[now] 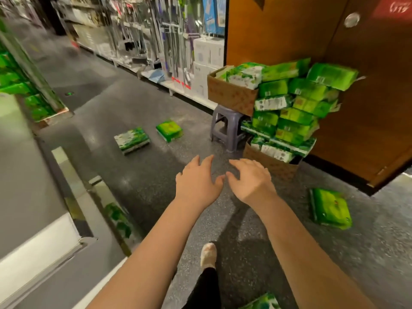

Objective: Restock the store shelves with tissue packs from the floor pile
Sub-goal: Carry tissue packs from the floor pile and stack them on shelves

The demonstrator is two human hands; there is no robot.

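Head view, landmark: the purple stool (227, 127) standing on the grey floor (138, 175), just in front of the orange-brown wall panel (289, 30).

Left hand (197, 182): stretched out forward over the floor, nearer the camera than the stool, fingers spread and slightly bent, holding nothing.

Right hand (250, 181): just beside the left hand, thumbs almost meeting, fingers loose and apart, also holding nothing.

Tissue pile (296, 108): green packs stacked high, touching the stool's right side and leaning against the wall panel.

Upper cardboard box (231, 94): sits on top of the stool, with green and white packs sticking out of it.

Lower cardboard box (272, 163): on the floor right of the stool, under the pile, packs showing inside.

Loose green pack (169, 130): flat on the floor, left of the stool.

Green-and-white pack (132, 140): flat on the floor, further left of the stool, near the loose green pack.

Fallen pack (330, 208): on the floor well right of the stool and closer to the camera.

Near pack (263, 303): at the bottom edge, mostly cut off.

Shelf with green packs (20, 85): far left of the stool, across the aisle; blurred, so the row count is unclear.

Foot (208, 255): light shoe on the floor, between the forearms.
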